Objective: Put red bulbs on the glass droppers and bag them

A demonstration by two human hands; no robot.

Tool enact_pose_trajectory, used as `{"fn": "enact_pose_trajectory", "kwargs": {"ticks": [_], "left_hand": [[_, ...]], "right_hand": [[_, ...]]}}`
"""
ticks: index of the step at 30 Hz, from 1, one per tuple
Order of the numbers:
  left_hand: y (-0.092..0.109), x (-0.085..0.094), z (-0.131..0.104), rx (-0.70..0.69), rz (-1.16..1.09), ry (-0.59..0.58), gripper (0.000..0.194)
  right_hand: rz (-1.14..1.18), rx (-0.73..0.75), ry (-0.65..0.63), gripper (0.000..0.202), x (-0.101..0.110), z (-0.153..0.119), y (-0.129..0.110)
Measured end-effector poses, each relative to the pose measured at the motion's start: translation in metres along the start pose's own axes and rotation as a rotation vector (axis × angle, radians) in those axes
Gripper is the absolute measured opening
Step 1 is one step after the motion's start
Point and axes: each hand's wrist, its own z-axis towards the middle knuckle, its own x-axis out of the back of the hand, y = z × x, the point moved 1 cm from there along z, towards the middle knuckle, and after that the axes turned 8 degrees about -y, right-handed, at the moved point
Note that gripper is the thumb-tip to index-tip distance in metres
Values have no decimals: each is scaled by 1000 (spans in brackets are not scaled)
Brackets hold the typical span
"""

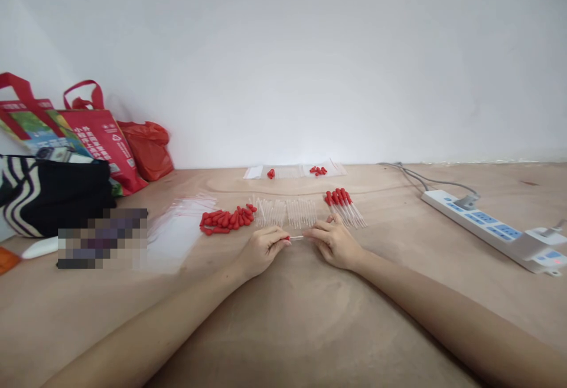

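Observation:
My left hand (266, 248) pinches a red rubber bulb (288, 238), mostly hidden by the fingers. A thin clear dropper tube (296, 237) spans from that bulb to my right hand (333, 241), whose fingers close on its other end. Just beyond the hands lie two rows of bare dropper tubes (271, 213) side by side. A heap of loose red bulbs (225, 219) sits to their left. On the right, several droppers with red bulbs fitted (343, 205) lie together in a slanted row.
Clear zip bags (177, 228) lie at left. More bags (290, 171) with red bulbs rest by the wall. A white power strip (482, 222) with plugged cables is at right. Shopping bags (104, 143), a black striped pouch (66, 193) and a blurred-out object (106, 237) occupy the left.

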Motion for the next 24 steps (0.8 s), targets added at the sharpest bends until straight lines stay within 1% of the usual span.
{"fn": "enact_pose_trajectory", "kwargs": {"ticks": [5, 8, 12, 17, 24], "left_hand": [[2, -1, 0, 12, 69, -53, 21], [3, -1, -1, 13, 109, -70, 22], [4, -2, -1, -27, 144, -90, 22], [3, -3, 0, -94, 160, -98, 20], [2, -4, 0, -124, 180, -128, 21]], "right_hand": [[-127, 17, 12, 32, 1, 0, 0], [-161, 39, 23, 30, 1, 0, -1], [-174, 66, 29, 25, 2, 0, -5], [-142, 38, 23, 20, 1, 2, -12], [-14, -45, -23, 22, -5, 5, -20]]}}
